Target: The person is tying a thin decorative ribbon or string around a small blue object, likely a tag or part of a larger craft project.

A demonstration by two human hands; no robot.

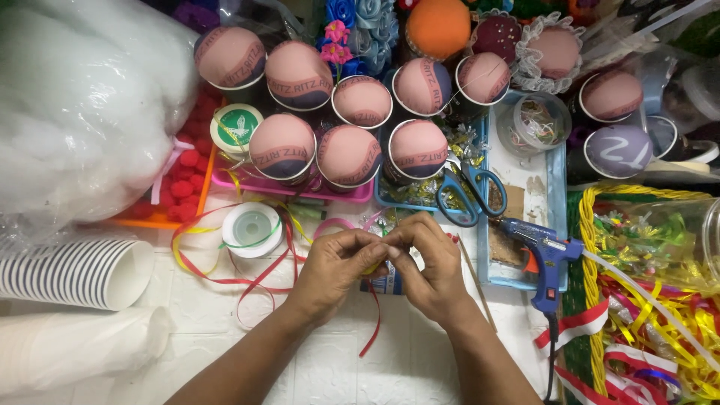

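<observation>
At centre frame the left hand [335, 264] and right hand [426, 262] meet, fingertips of both pinched on a thin red ribbon [373, 319] trailing down below them, blue glue gun [541, 251] just right, 1 scissors [469, 191] above.

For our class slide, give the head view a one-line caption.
Both hands, left and right, pinch red ribbon beside a blue glue gun and fabric-topped cups.
</observation>
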